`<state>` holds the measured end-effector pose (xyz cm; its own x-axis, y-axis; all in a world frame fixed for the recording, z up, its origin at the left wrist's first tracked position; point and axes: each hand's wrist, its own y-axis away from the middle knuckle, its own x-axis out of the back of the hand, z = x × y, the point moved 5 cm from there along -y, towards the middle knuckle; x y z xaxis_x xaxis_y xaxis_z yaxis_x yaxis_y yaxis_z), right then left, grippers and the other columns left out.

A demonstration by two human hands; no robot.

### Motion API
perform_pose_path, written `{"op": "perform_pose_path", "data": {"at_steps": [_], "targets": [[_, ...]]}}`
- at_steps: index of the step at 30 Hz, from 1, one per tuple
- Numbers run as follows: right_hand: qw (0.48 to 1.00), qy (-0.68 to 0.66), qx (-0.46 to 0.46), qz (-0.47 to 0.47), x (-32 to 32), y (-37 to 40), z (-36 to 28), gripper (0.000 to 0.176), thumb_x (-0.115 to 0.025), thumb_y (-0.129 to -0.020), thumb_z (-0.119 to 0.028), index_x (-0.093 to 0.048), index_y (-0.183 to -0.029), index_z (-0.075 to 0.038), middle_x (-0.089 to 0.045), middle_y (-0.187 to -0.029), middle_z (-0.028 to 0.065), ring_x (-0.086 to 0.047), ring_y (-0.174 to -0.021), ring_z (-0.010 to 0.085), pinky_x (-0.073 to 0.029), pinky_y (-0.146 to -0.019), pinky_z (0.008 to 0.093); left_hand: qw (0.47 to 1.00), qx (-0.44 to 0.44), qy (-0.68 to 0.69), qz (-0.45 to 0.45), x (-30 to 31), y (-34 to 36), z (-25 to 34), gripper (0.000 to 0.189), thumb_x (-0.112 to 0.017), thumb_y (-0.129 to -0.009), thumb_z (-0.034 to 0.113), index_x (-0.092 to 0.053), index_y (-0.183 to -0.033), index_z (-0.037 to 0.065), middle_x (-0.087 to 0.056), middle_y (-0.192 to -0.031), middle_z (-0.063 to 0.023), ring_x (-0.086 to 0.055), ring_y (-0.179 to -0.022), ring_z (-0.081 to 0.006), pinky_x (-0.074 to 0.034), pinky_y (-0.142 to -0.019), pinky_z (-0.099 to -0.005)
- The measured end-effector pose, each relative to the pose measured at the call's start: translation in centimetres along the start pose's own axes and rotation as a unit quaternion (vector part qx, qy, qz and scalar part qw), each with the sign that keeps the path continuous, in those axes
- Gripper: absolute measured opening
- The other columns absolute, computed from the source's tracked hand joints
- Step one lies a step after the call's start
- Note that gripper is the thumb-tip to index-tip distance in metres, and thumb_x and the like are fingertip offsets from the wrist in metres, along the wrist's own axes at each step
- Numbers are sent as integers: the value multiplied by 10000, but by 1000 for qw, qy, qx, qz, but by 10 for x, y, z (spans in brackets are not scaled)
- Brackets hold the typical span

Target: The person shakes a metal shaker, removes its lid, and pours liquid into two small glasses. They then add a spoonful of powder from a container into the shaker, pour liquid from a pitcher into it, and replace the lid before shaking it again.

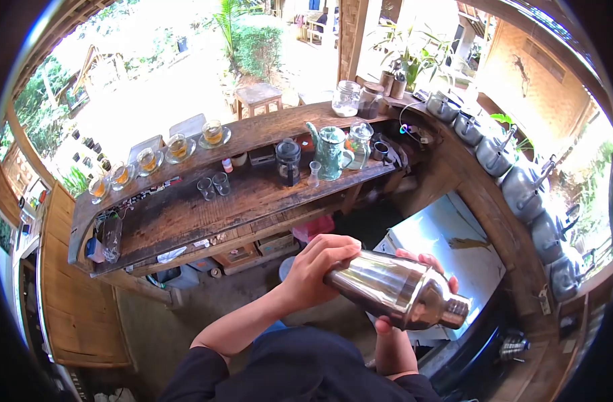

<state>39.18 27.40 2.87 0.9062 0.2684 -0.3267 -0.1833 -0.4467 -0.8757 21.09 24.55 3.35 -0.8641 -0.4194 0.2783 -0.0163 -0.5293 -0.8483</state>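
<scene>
Shaker (387,285) grasped in both hands (314,266), contents hidden, amber liquid (213,137) in glass cups (177,143).

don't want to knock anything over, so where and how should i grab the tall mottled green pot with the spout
Probably by its curved handle, from the near right. The pot stands upright, spout to the left, handle to the right; a clear glass jar sits close behind the handle, so reach in from the front.
</scene>
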Motion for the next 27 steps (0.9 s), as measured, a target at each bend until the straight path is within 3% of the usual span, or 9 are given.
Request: {"op": "perform_pose_path", "data": {"at_steps": [4,6,8,14,16,18,22,24,27], "targets": [[943,273,-79,-176,-3,31,39,1138,-982,-651,-328,-277,-1509,-81,-472,-1386,199,-608,-1161,282,-521,-1010,412,983,161,82,10,-16,56,-47,626,-852,-702,-2,-562,-1253,70,-682,-1185,-138,-687,-1077,-289,-561,-912,-376],[924,195,-320,-71,-3,49,60,1057,-986,-644,-258,-365,-1468,-28,-516,-1358,175,-572,-1192,250,-490,-1017,397,930,357,75,-52,-23,82,-66,670,-897,-680,54,-560,-1258,82,-670,-1215,-144,-679,-1136,-266,-559,-920,-366],[959,151,-238,-40,0,47,54,1032,-986,-645,-257,-393,-1455,-18,-542,-1329,147,-599,-1155,248,-485,-1018,381,931,352,97,-29,-24,81,-67,690,-921,-662,91,-563,-1252,90,-669,-1227,-141,-671,-1171,-272,-558,-926,-373],[998,16,-23,-54,-12,-2,0,1342,-993,-561,-557,-133,-1530,-210,-440,-1376,175,-619,-1221,330,-525,-1056,480,1000,-14,-8,3,13,-1,-4,633,-863,-671,19,-584,-1237,67,-674,-1198,-144,-674,-1104,-333,-561,-906,-380],[1000,-15,-8,-26,-20,12,31,1238,-986,-622,-463,-198,-1524,-151,-465,-1355,174,-610,-1211,317,-526,-1034,464,1000,3,-14,-3,5,19,-21,688,-885,-673,33,-549,-1272,73,-681,-1197,-147,-683,-1113,-318,-557,-912,-382],[947,260,-134,-133,-11,30,38,1116,-996,-626,-303,-343,-1478,2,-522,-1347,169,-584,-1198,272,-486,-1024,416,946,293,136,-32,-14,67,-65,764,-917,-670,61,-507,-1314,83,-688,-1202,-147,-692,-1122,-294,-553,-928,-380],[928,180,-315,-89,-5,38,55,1134,-1000,-628,-250,-323,-1504,-7,-499,-1381,153,-542,-1257,245,-463,-1060,389,941,318,94,-63,-14,61,-64,818,-949,-661,107,-494,-1341,94,-690,-1219,-136,-689,-1139,-275,-547,-950,-379],[979,25,-203,5,6,33,42,1219,-997,-648,-336,-228,-1559,-82,-437,-1436,178,-597,-1204,301,-514,-1038,435,956,281,69,-51,0,27,-42,756,-922,-661,66,-544,-1316,84,-685,-1220,-132,-682,-1125,-293,-547,-947,-384],[999,-7,13,-47,-6,-12,-5,1341,-996,-600,-494,-145,-1586,-175,-389,-1465,231,-597,-1257,364,-571,-1006,525,1000,-24,2,-9,10,-17,7,633,-901,-670,35,-617,-1236,62,-686,-1169,-147,-697,-1043,-315,-561,-897,-384]]}}
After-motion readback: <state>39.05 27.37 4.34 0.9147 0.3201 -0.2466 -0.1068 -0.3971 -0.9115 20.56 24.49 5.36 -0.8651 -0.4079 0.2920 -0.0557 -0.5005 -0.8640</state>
